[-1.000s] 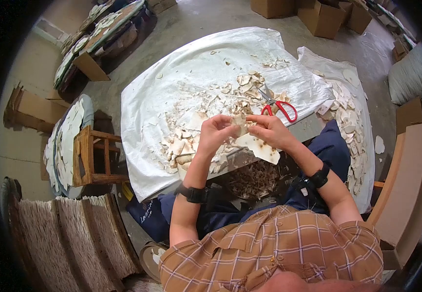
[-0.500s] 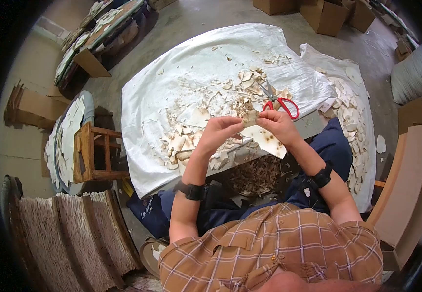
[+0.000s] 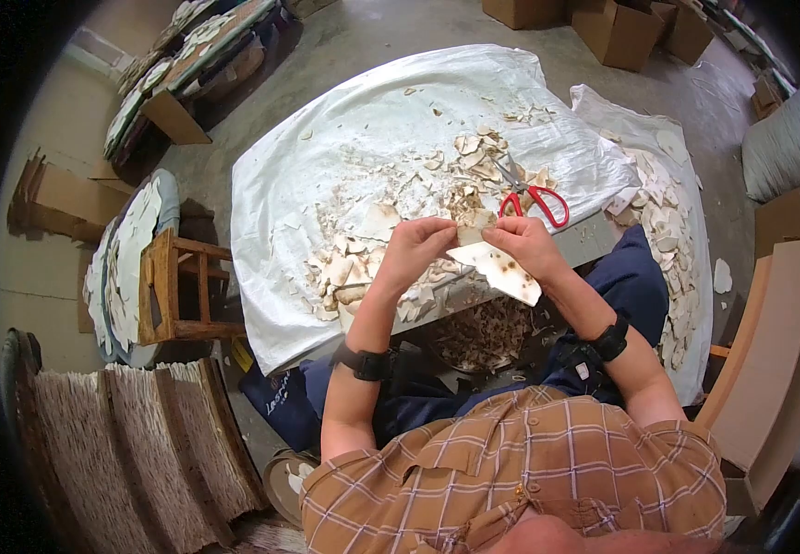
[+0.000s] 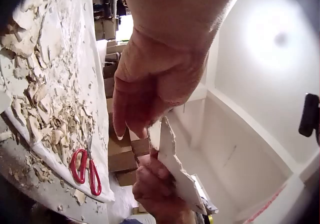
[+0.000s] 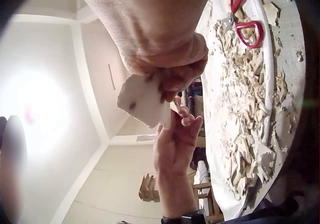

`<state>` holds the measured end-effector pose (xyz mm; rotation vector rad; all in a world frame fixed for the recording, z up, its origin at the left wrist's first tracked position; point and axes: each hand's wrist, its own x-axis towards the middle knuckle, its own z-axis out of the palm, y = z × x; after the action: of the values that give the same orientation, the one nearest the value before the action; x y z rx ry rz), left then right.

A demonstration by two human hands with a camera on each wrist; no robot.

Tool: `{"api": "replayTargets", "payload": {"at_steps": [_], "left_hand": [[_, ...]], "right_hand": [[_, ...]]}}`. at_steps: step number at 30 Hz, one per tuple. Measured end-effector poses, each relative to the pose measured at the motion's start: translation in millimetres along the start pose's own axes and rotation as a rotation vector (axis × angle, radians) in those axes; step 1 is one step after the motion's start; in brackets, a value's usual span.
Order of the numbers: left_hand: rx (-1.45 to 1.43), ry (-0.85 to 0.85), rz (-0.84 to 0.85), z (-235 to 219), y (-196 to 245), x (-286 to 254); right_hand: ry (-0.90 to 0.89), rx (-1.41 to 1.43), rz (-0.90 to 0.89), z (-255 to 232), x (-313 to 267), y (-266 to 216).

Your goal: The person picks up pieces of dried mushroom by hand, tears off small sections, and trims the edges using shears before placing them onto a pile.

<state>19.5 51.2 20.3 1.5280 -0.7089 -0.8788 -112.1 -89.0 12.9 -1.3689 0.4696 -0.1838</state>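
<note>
Both hands meet over the near edge of the cloth-covered table. The left hand (image 3: 415,249) pinches the left side of a small pale flake (image 3: 470,234) between thumb and fingertips. At the flake's right side the right hand (image 3: 524,247) grips it, and also holds a larger white piece with brown spots (image 3: 501,274), which hangs below the fingers. In the right wrist view the spotted piece (image 5: 145,101) sticks out beside the right hand (image 5: 175,69). Red-handled scissors (image 3: 536,197) lie partly spread beyond the right hand, among broken pieces.
Broken flakes (image 3: 349,268) cover much of the white cloth (image 3: 270,212). Below the table edge is a heap of brownish scraps (image 3: 483,337). More white pieces (image 3: 663,217) lie on a sheet at the right. A wooden stool (image 3: 164,291) stands left, a long cardboard box (image 3: 760,342) right.
The small flake between the hands has changed angle and now lies flatter. The spotted piece has turned a little under the right hand. The scissors remain in place on the cloth.
</note>
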Motion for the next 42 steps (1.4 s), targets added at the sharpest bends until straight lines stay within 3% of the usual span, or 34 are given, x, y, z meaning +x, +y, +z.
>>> {"api": "replayTargets", "payload": {"at_steps": [5,7,8,10,13,20,22,23,24,25,27,29,30,32,33,35,36,37,41,42], "left_hand": [[0.108,-0.179,0.071,-6.1,-3.4,-0.7],[0.403,-0.126,0.143,-6.1,-0.1,-1.6],[0.403,-0.127,0.143,-4.5,1.1,-2.3],[0.792,-0.062,0.386,3.0,8.1,-5.7],[0.824,0.025,0.458,10.0,3.0,-7.8],[0.685,-0.085,0.391,1.1,8.2,-7.2],[0.779,0.020,0.470,6.5,4.7,-7.1],[0.779,0.020,0.472,10.5,2.8,-7.1],[0.783,0.124,0.478,15.3,1.2,-7.1],[0.784,0.229,0.484,18.3,-0.5,-6.4],[0.812,0.275,0.489,14.8,-5.9,-0.1],[0.437,0.409,0.175,6.0,-4.3,3.8],[0.279,0.410,0.113,-4.2,-11.5,7.4],[0.337,0.389,0.069,-15.8,-9.7,5.9],[0.375,0.340,0.054,-21.9,-18.0,8.6],[0.569,0.396,0.249,-28.9,-39.7,11.3],[0.539,0.358,0.158,-22.2,-27.3,7.8],[0.591,0.337,0.191,-24.5,-29.9,9.0],[0.689,0.254,0.169,-26.3,-31.9,6.1],[0.710,0.241,0.152,-24.9,-31.4,4.1]], "right_hand": [[-0.022,0.010,0.009,1.2,-3.7,-6.6],[-0.021,-0.002,-0.003,1.0,-3.8,-5.9],[-0.020,-0.033,0.001,0.4,-3.1,-4.1],[-0.018,-0.065,0.003,0.1,-1.2,1.7],[0.022,-0.099,-0.041,2.7,-0.8,4.8],[0.018,-0.031,0.013,4.8,-4.8,-1.4],[0.024,-0.020,0.018,7.1,-5.1,0.2],[0.077,-0.161,-0.086,9.7,-5.2,3.1],[0.130,-0.303,-0.190,12.4,-6.1,4.0],[0.131,-0.305,-0.193,14.6,-7.0,3.6],[0.228,-0.307,-0.264,19.5,-7.8,1.3],[0.227,-0.251,-0.258,16.9,-8.8,-0.7],[0.205,-0.118,-0.245,12.9,-9.1,-0.7],[0.120,0.192,-0.131,8.4,-14.5,-10.0],[0.154,0.186,-0.149,4.3,-10.2,-2.5],[0.141,-0.201,-0.431,-19.5,-2.7,18.2],[0.198,0.053,-0.221,-22.5,-3.9,13.5],[0.243,0.330,-0.033,-28.4,-6.0,8.9],[0.435,0.510,-0.061,-107.7,-26.2,-11.4],[0.450,0.491,-0.165,-142.1,-34.1,-11.7]]}}
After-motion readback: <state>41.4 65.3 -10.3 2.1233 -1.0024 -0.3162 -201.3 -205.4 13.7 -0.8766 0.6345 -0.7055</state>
